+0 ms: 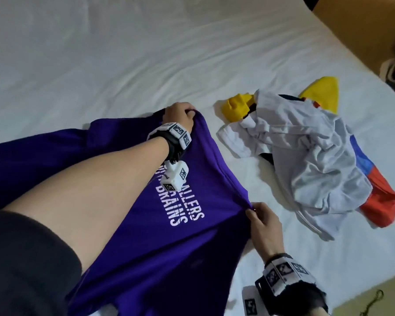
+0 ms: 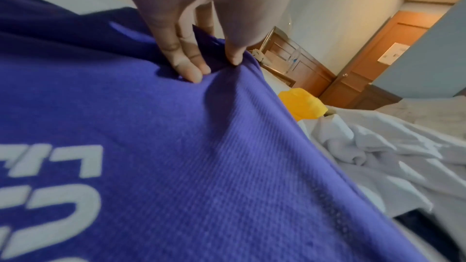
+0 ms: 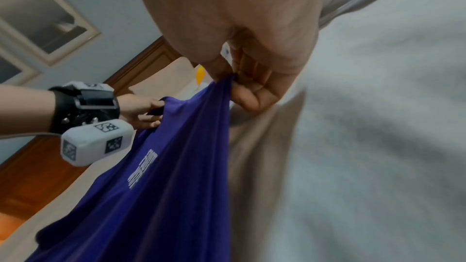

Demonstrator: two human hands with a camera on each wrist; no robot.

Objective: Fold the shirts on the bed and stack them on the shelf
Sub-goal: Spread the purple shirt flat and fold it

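A purple shirt (image 1: 192,236) with white lettering lies stretched over the white bed (image 1: 100,65), taut between my two hands. My left hand (image 1: 183,117) pinches its far corner; in the left wrist view that hand (image 2: 214,65) has the fingertips (image 2: 191,73) and thumb curled into the purple shirt (image 2: 176,146). My right hand (image 1: 258,215) pinches the near corner by the seam. In the right wrist view my right hand (image 3: 237,85) grips a bunched edge of the purple shirt (image 3: 163,196), with the left hand (image 3: 143,109) beyond it.
A loose heap lies to the right on the bed: a white shirt (image 1: 306,160) over a yellow one (image 1: 237,108) and a red-and-blue one (image 1: 379,197). The bed's edge runs along the right, with wooden floor (image 1: 351,30) beyond. A wooden door (image 2: 373,51) stands behind.
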